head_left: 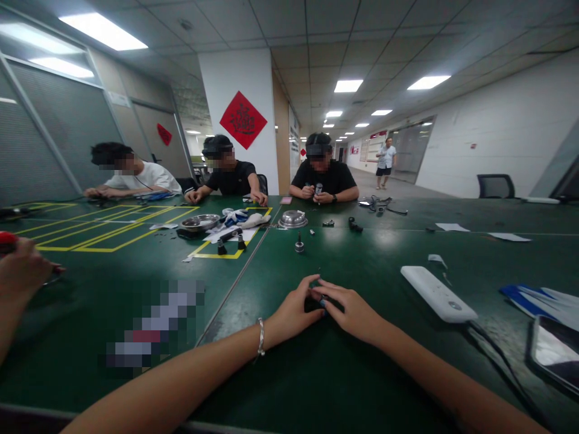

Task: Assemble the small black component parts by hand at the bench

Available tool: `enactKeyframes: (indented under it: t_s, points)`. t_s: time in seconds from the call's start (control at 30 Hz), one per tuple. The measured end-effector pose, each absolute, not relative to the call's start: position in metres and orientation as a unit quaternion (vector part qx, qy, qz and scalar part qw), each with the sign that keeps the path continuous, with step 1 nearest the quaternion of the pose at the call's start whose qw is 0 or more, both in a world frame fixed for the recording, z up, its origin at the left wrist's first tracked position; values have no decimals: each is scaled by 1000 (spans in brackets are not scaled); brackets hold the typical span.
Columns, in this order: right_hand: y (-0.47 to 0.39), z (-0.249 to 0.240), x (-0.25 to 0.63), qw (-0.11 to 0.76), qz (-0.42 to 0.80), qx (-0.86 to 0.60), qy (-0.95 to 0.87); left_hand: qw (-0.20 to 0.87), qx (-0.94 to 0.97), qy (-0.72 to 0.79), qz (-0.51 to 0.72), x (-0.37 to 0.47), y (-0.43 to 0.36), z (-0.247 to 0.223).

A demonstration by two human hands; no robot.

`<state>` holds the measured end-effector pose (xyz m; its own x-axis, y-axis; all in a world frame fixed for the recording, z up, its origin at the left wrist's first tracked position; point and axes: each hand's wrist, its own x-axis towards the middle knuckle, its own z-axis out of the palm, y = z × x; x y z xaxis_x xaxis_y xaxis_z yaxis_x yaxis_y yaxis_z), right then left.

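Note:
My left hand, with a silver bracelet at its wrist, and my right hand meet over the green table. Thumbs and fingers of both hands close around a small dark object, mostly hidden between the fingertips; what it is I cannot make out. Beyond the hands a small metal part stands upright on the table. A round metal dish lies farther back, with small black parts to its right.
A white power strip with a black cable, a phone and a blue-white glove lie to the right. At far left is another person's hand. Several people are across the table; gloves and a metal bowl sit back left.

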<state>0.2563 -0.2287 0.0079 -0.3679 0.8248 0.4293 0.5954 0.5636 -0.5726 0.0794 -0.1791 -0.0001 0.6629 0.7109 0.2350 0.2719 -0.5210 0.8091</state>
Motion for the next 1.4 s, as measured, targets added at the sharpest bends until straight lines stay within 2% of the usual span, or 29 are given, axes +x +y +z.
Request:
enactKeyframes:
  t_s: [0.27,0.5,0.77,0.93,1.03,1.13,1.27,1.4]
  points:
    - [-224,-5,251,451,287,-466,-705,366,834,308,275,80,-177,-3]
    - [-224,-4,253,412,156,-527,-727,347,842,309,274,81,-178,-2]
    - [-225,3,255,369,161,-481,-779,343,844,308,273,81,-178,0]
    - [-226,-4,253,364,116,-501,-776,337,851,301,268,80,-179,-1]
    - [-228,-11,252,398,63,-543,-737,295,860,289,301,79,-180,-1]
    - [-228,-14,253,470,44,-555,-685,244,873,263,330,77,-181,3]
    - [-227,-9,258,546,56,-542,-637,198,911,249,264,76,-179,14]
    - [-231,-2,258,556,66,-529,-638,165,921,295,194,69,-162,34]
